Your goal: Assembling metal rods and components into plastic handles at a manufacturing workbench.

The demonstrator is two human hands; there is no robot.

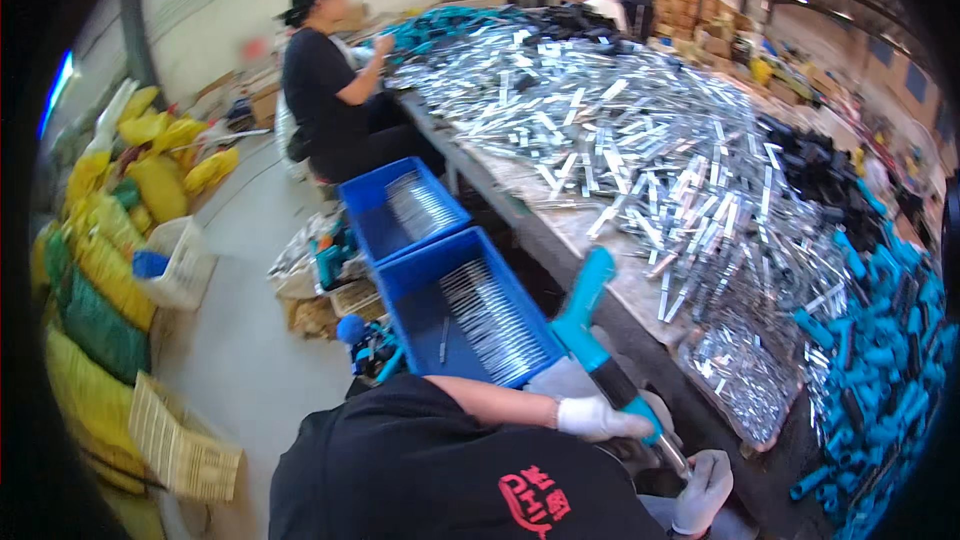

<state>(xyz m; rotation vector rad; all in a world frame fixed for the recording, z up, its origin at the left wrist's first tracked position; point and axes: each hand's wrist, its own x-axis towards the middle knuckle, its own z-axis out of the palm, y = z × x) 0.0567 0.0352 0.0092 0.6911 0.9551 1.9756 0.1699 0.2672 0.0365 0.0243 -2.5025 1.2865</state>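
My left hand (pixel 606 419), in a white glove, is closed round the lower part of a teal-and-black tool with a bent, pistol-like handle (pixel 580 325). It looks like a screwdriver, tilted with its handle up and away from me. A metal shaft (pixel 673 456) sticks out of its low end. At that shaft's tip, the fingers of my gloved right hand (pixel 704 493) are pinched together. Beside my left forearm is a blue bin (pixel 402 338) with neat rows of silvery metal shafts (pixel 490 315). A small dark rod lies apart from the rows.
A second blue bin (pixel 362 208) adjoins the first. Heaped on the long table (pixel 560 225) are loose metal shafts (pixel 620 140), with teal handles (pixel 890 370) and black parts (pixel 820 165) on the right. A person (pixel 335 80) sits at the far left; yellow sacks (pixel 110 260) line the floor.
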